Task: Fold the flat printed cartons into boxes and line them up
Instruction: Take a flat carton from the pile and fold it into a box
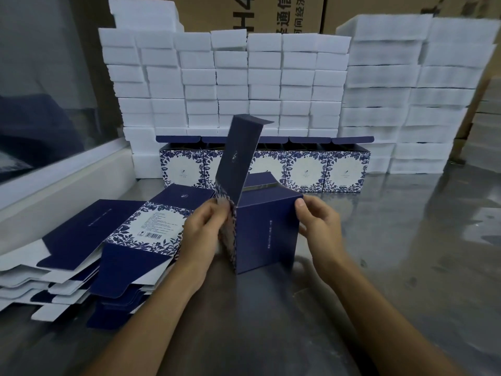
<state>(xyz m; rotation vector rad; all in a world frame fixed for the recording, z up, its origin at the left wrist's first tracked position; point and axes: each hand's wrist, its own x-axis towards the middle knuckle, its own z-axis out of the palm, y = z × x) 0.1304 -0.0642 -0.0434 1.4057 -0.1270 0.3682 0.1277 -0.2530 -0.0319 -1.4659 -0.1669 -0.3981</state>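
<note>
Now carton [267, 232] upright, lid flap up.

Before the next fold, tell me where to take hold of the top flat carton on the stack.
Take the top flat carton by its dark blue end flap, coming from the near side. That flap overhangs the stack and faces the person, so fingers can slip beneath it. The left hand is nearest, though it now holds the half-formed box.

Flat cartons [89, 256] left of box [267, 232]; finished row [306, 169] behind.
</note>
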